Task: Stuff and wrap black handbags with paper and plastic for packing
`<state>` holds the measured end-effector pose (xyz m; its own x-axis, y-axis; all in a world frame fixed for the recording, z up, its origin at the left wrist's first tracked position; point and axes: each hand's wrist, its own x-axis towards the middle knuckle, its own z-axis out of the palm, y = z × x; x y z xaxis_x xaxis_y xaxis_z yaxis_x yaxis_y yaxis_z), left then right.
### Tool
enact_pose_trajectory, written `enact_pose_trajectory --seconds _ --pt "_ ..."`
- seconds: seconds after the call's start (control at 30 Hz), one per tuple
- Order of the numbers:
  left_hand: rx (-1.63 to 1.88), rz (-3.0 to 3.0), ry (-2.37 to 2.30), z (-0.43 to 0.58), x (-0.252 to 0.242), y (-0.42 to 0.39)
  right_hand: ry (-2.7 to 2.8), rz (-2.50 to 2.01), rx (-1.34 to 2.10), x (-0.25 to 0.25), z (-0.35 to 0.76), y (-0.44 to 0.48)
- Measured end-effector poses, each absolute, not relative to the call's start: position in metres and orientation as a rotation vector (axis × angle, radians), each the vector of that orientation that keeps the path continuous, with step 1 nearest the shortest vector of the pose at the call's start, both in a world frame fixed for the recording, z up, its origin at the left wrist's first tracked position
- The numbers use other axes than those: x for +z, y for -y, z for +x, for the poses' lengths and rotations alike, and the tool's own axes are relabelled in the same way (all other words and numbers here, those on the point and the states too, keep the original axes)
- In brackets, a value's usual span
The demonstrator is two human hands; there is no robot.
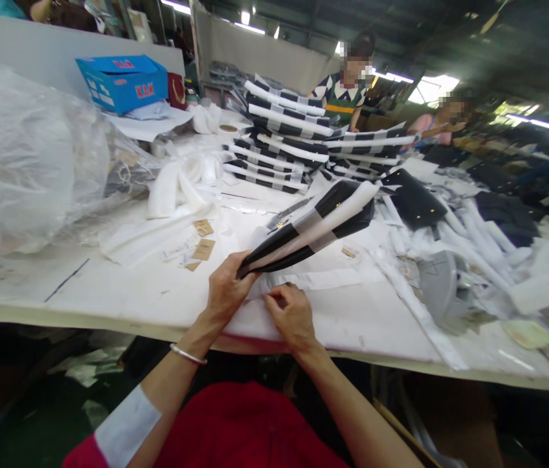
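My left hand [228,289] is closed around the narrow end of a flat black bag [298,244]. The bag is tilted up off the table, its far end pointing right and away from me. A white padding roll [340,211] runs along it, and a pale translucent band wraps across its middle. Gold-coloured metal shows on its left side. Just below the bag, my right hand [294,315] has thumb and fingers pinched together near a white strip [323,279] on the table; what they hold, if anything, cannot be made out.
Stacks of banded black bags [279,140] stand behind. Clear plastic sheeting [35,156] and a blue box [125,83] are at left. Brown tags [203,249] lie on the white table [142,286]. A grey tape dispenser [442,286] and loose white wrapping crowd the right. Two people are beyond.
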<state>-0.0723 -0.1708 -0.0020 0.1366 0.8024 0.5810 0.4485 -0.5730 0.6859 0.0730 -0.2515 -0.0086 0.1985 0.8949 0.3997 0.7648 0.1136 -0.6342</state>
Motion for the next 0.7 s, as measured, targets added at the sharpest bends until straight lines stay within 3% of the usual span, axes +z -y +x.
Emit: enact_pose_trajectory --seconds 0.13,0.33,0.5,0.7 --pt "1.401 2.073 -1.227 -0.073 -0.004 0.170 1.380 -1.651 0.394 0.001 0.081 0.256" --pt "1.369 2.091 -1.258 -0.075 -0.002 0.170 0.635 -1.379 0.722 0.041 0.154 0.262" --pt "1.382 2.123 -1.278 -0.075 -0.002 0.168 0.422 -1.248 0.392 0.090 0.275 0.268" --pt "1.421 2.182 -1.265 -0.074 -0.002 0.167 0.410 -1.524 -0.136 0.118 0.401 0.262"
